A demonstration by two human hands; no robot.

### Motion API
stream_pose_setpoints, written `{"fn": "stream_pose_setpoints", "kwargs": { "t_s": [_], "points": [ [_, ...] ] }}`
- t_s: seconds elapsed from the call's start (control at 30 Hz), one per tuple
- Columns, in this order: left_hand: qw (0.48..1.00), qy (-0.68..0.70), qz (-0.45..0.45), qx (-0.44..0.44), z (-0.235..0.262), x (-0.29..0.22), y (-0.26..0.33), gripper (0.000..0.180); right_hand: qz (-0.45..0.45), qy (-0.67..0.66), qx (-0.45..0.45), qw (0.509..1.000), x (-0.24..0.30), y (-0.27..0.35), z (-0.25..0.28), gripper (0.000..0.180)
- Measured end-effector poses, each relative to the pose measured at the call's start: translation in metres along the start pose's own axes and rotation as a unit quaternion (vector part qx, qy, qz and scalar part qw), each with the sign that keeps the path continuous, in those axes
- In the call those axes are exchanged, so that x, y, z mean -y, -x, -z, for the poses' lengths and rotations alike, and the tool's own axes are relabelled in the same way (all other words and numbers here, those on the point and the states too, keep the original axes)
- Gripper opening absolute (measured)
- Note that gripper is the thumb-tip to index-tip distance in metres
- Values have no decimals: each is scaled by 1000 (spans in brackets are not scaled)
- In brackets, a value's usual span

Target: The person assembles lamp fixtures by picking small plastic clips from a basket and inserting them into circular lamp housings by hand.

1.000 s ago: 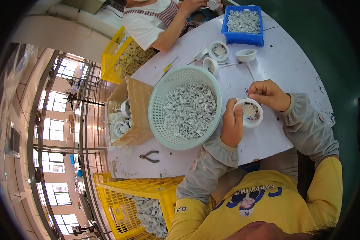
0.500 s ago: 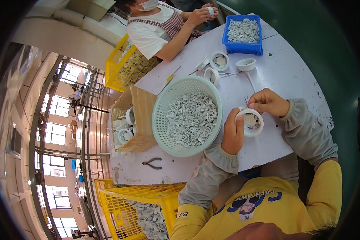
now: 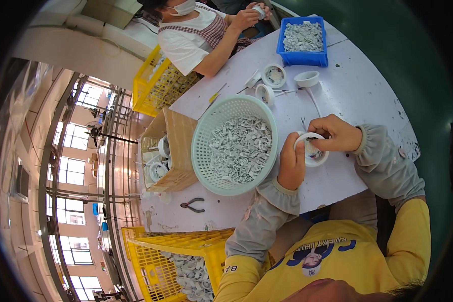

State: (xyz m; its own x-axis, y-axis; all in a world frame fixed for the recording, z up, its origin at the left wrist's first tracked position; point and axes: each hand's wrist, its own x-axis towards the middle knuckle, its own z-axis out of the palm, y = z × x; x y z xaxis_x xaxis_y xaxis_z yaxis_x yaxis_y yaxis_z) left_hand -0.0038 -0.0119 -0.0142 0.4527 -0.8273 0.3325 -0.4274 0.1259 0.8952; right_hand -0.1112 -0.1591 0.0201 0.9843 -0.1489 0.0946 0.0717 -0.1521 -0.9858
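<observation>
A white round lamp housing [image 3: 315, 162] with a circuit board inside is held in front of me above the table. My left hand [image 3: 291, 163] grips its left side, thumb along the rim. From the upper right my right hand [image 3: 337, 132] closes on the rim, its thumb reaching into the cup over the board. Thin wire ends [image 3: 303, 122] stick up behind the housing. Left of my hands stands a pale green perforated basket [image 3: 199, 151] full of small grey-white plastic parts [image 3: 240, 150].
Several similar housings, one an open cup [image 3: 307, 79], lie beyond. A blue bin [image 3: 302, 59] holds small parts. Left are a cardboard box [image 3: 182, 151], pliers [image 3: 192, 205] and a yellow-handled tool [image 3: 214, 96]. Yellow crates [image 3: 186, 240] flank the table. A co-worker [image 3: 201, 38] sits across.
My right hand has shifted left and down, its thumb now inside the housing's cup. The housing has moved slightly left and tilted.
</observation>
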Motion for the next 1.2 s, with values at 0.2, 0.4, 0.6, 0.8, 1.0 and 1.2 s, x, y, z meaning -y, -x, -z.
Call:
{"fn": "stream_pose_setpoints", "kwargs": {
  "t_s": [0.2,0.4,0.6,0.8,1.0,1.2],
  "points": [
    [996,84,34,14,-1,-5,-2,26,25,65,-28,997,-7,0,0,13],
    [990,125,53,29,0,-2,-2,24,31,71,-28,997,-6,0,-2,13],
    [990,122,52,55,4,-2,-4,24,33,58,-16,998,-1,2,-3,12],
    [994,84,30,65,8,-1,-4,24,38,68,-11,997,5,2,-5,9],
    [991,106,29,74,6,-1,-1,21,40,60,2,997,4,3,-3,8],
    [987,141,15,76,6,-1,1,21,48,41,-1,998,7,5,-7,9]
  ]
}}
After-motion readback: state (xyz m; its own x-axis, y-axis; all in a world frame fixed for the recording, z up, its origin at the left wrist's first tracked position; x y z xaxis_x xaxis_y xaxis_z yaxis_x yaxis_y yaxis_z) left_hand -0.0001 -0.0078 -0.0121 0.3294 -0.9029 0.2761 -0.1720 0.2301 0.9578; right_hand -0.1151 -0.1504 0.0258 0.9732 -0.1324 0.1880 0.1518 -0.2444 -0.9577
